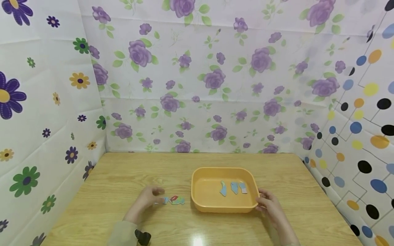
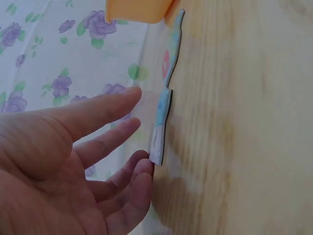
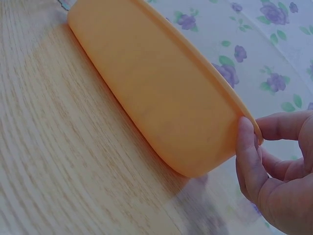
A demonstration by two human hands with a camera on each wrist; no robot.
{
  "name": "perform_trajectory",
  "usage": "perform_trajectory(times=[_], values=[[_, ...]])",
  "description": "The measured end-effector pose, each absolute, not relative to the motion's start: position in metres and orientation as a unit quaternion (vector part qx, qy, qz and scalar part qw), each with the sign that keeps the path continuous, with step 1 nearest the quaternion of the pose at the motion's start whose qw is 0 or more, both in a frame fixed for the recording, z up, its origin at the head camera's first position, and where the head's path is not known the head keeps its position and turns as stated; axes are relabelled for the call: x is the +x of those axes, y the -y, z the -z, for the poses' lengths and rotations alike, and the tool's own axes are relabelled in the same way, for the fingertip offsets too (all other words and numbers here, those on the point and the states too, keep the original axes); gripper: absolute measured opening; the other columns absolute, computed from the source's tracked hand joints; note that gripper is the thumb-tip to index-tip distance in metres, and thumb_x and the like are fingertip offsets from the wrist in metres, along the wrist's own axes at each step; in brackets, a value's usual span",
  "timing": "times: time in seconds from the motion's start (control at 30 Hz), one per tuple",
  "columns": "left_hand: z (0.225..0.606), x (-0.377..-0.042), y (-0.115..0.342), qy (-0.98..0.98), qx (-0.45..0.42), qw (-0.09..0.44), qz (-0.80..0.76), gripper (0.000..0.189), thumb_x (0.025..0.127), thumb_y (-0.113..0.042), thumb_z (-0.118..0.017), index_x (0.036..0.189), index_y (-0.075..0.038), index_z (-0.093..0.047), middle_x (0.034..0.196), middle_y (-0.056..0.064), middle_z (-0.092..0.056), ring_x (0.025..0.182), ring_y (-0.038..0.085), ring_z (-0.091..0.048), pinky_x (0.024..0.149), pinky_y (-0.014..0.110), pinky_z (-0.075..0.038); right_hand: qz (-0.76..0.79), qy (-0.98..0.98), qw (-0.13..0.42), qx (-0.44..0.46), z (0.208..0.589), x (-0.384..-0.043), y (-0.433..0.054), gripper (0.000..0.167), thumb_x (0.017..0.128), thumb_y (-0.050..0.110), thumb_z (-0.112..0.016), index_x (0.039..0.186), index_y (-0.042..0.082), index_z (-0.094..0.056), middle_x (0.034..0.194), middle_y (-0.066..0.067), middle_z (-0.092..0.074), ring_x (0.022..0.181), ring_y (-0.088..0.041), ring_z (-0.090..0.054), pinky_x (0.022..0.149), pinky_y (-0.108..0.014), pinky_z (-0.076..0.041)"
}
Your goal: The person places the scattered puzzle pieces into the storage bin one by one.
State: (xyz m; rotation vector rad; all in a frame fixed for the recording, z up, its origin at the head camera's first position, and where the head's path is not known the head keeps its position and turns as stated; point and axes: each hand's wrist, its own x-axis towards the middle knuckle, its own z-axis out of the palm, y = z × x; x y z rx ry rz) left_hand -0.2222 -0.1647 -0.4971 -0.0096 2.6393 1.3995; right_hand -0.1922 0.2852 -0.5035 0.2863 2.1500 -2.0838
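Observation:
Two flat puzzle pieces, one blue and white [image 2: 161, 115] and one green with red [image 1: 177, 200], lie end to end on the table; I cannot tell whether they interlock. My left hand [image 1: 150, 196] is beside the blue one, fingers loosely bent and spread. In the left wrist view its lower fingertips are close to that piece's white end, pinching nothing. To the right is a shallow orange plastic tray [image 3: 142, 83]. My right hand [image 1: 268, 203] pinches its right rim, thumb against the outer wall. Three light-blue pieces [image 1: 234, 188] lie inside the tray.
The wooden table [image 1: 135, 167] is bounded by a floral cloth [image 1: 184, 102] at the back and patterned cloths at both sides. A black strap or device [image 1: 143, 237] sits at the left wrist.

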Motion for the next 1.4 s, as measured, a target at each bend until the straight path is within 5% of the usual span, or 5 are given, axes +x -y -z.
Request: perform_trajectory(times=[0.2, 0.83, 1.13, 1.4], values=[[0.5, -0.2232, 0.1634, -0.893, 0.002, 0.085, -0.442, 0.037, 0.072, 0.0, -0.081, 0.108, 0.001, -0.07, 0.114, 0.017, -0.067, 0.109, 0.037, -0.059, 0.094, 0.051, -0.051, 0.691, -0.713, 0.067, 0.096, 0.5035, -0.1932, -0.2852, 0.055, 0.096, 0.004, -0.051, 0.145, -0.007, -0.03, 0.109, -0.008, -0.051, 0.085, -0.01, -0.057, 0.071, -0.016, -0.055], [0.498, -0.2278, 0.1569, -0.91, -0.003, 0.079, -0.406, 0.027, 0.067, 0.004, -0.08, 0.09, 0.0, -0.066, 0.087, 0.008, -0.061, 0.079, 0.021, -0.055, 0.066, 0.031, -0.051, 0.697, -0.708, 0.065, 0.093, 0.5055, -0.1923, -0.2877, 0.054, 0.096, 0.003, -0.051, 0.145, -0.008, -0.029, 0.105, -0.004, -0.049, 0.079, -0.005, -0.052, 0.07, -0.014, -0.054], [0.4939, -0.225, 0.1592, -0.913, 0.013, 0.092, -0.397, 0.03, 0.068, 0.0, -0.082, 0.094, 0.0, -0.068, 0.091, 0.008, -0.063, 0.085, 0.023, -0.057, 0.075, 0.038, -0.054, 0.694, -0.712, 0.065, 0.086, 0.5048, -0.1917, -0.2874, 0.055, 0.096, 0.003, -0.051, 0.144, -0.008, -0.029, 0.103, -0.003, -0.049, 0.079, -0.006, -0.053, 0.071, -0.015, -0.054], [0.4914, -0.2249, 0.1627, -0.916, 0.024, 0.098, -0.389, 0.017, 0.075, 0.004, -0.07, 0.091, -0.001, -0.072, 0.092, 0.006, -0.069, 0.087, 0.023, -0.059, 0.075, 0.04, -0.054, 0.696, -0.709, 0.066, 0.092, 0.5048, -0.1924, -0.2863, 0.055, 0.095, 0.003, -0.052, 0.144, -0.008, -0.029, 0.103, -0.002, -0.048, 0.08, -0.005, -0.052, 0.07, -0.014, -0.054]])
